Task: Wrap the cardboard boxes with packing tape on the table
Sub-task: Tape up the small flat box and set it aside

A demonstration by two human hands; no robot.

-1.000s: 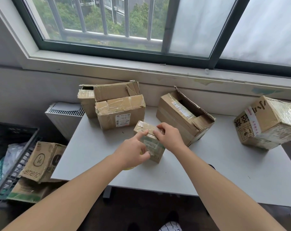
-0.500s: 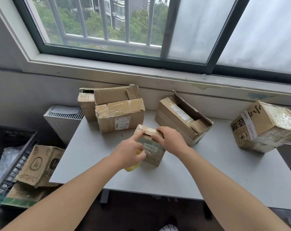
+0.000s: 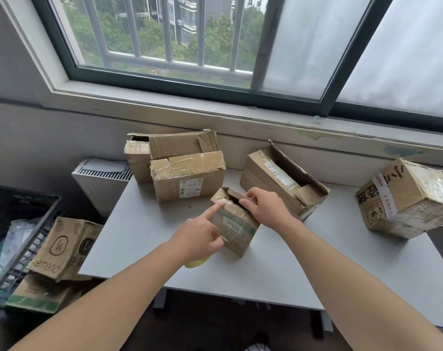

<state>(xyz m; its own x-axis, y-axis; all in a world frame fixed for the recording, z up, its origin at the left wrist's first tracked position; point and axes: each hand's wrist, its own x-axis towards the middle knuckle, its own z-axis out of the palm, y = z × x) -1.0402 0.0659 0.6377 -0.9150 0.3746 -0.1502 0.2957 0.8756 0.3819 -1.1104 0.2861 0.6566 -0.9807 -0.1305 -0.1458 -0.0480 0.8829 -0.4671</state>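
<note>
Right now, busy at the middle of the grey desk (image 3: pixel 316 262) with a small cardboard box (image 3: pixel 234 224) that stands on end, top flaps partly raised. Presses the straightened forefinger (image 3: pixel 216 207) of the left hand (image 3: pixel 200 239) onto the taped front edge of the box's top, and curls the other fingers of that hand round a yellow tape roll (image 3: pixel 197 262), mostly hidden under the palm, just beside the box's near left corner. Grips the box's rear flap with the right hand (image 3: pixel 263 209), fingers bent over its edge. Farther back on the desk: a taped box with a white label (image 3: pixel 187 178), touching a torn box (image 3: pixel 174 145) behind it, and an open box (image 3: pixel 278 178) just beyond the right hand. At the desk's right end, well apart, a large tape-wrapped box (image 3: pixel 408 198), tilted. Left of the desk, a black crate (image 3: pixel 17 211) with worn cartons (image 3: pixel 63 247) beside it, and a white radiator (image 3: pixel 101 181) under the sill.
</note>
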